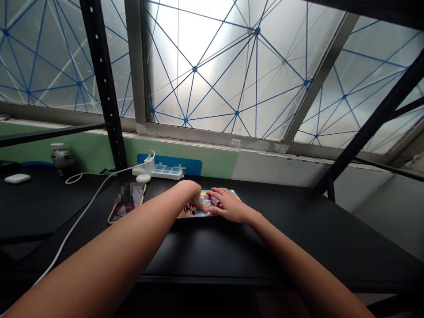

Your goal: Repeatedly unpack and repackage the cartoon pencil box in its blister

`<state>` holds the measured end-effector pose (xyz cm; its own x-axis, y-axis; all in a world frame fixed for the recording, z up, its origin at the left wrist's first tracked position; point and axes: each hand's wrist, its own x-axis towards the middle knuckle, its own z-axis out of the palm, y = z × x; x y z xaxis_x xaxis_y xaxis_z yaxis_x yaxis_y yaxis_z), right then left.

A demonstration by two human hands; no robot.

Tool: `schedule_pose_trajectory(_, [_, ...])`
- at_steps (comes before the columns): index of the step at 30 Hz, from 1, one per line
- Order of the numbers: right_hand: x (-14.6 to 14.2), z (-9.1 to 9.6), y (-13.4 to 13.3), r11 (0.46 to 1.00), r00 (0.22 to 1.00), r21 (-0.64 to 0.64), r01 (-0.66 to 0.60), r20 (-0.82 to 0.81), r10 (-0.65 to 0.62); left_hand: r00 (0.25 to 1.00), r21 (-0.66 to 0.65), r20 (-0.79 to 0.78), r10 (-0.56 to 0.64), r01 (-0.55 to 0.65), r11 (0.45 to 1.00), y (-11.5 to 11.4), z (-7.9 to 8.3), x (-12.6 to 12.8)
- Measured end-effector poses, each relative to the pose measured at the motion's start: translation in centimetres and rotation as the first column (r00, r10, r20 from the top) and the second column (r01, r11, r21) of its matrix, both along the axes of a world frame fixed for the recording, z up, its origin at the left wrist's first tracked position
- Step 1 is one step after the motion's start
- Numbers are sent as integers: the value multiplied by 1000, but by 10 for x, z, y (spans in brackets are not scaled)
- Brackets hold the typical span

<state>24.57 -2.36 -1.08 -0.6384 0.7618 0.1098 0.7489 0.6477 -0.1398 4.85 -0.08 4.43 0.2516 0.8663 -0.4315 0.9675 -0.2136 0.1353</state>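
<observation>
A flat, brightly coloured printed sheet or booklet (190,212) lies on the black tabletop in front of me. My left hand (196,194) is bent sharply at the wrist, its closed fingertips pointing down onto the print. What those fingers pinch, if anything, is too small to make out. From the right, my right hand (231,206) rests on the sheet with fingers stretched out and thumb close to the left fingertips. A round, dark-and-white pattern shows between its thumb and fingers. Both hands cover much of the print.
Left of the sheet lies a phone (127,203) in a tan case. Behind it are a white rounded case (143,178) and a power strip (165,171) with a charger; a white cable (88,207) runs toward me. A bottle (62,159) stands far left. Black metal posts (104,84) frame the desk.
</observation>
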Motion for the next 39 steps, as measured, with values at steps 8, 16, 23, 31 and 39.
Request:
schedule_pose_trajectory(8, [-6, -9, -14, 989, 990, 44, 140, 2, -141, 983, 440, 179, -44, -40, 897, -39, -53, -39])
schedule_pose_trajectory(16, [-1, -7, -28, 977, 975, 43, 210, 67, -213, 963, 454, 255, -86, -41, 890, -24, -61, -50])
schedule_pose_trajectory(23, [24, -4, -31, 975, 972, 29, 221, 78, -223, 960, 404, 269, -72, -45, 914, -27, -60, -52])
schedule_pose_trajectory(31, [-38, -12, -43, 989, 997, 132, 73, 16, -76, 958, 386, 284, 39, -151, 910, -14, -62, -28])
schedule_pose_trajectory(39, [-18, -12, -46, 998, 999, 68, 19, 38, -21, 964, 390, 255, 70, -169, 905, -10, -65, -41])
